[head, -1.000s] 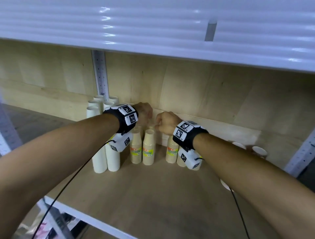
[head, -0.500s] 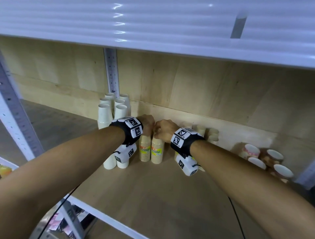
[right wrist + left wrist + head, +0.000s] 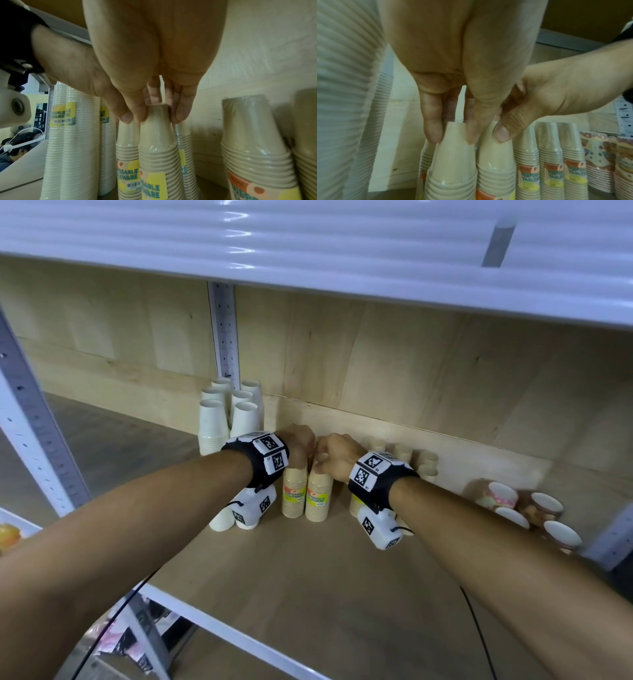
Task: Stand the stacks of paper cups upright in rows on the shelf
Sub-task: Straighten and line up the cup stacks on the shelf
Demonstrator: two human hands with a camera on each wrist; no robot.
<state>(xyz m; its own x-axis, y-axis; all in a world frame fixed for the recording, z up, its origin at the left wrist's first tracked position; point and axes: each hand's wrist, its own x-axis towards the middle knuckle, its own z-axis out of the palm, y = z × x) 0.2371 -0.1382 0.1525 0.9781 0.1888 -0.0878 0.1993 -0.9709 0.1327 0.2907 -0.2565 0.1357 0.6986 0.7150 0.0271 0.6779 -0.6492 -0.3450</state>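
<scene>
Two tan, wrapped stacks of paper cups stand upright side by side on the wooden shelf (image 3: 308, 594). My left hand (image 3: 301, 443) (image 3: 453, 133) pinches the top of the left tan stack (image 3: 294, 494) (image 3: 452, 162) from above. My right hand (image 3: 335, 453) (image 3: 154, 115) pinches the top of the right tan stack (image 3: 318, 498) (image 3: 157, 142) in the same way. The two hands nearly touch. More tan stacks (image 3: 404, 453) (image 3: 254, 135) stand upright behind and to the right of my right wrist.
Tall white cup stacks (image 3: 214, 419) stand in rows at the left by a metal upright (image 3: 224, 330). Patterned cup stacks (image 3: 496, 494) are at the far right. An upper shelf (image 3: 308, 251) hangs low overhead. The shelf's white front edge (image 3: 239, 642) runs below my arms.
Both hands keep their hold on the tops of the two tan stacks and have drawn slightly closer together. The head view has swung, bringing the patterned cups at the right into sight.
</scene>
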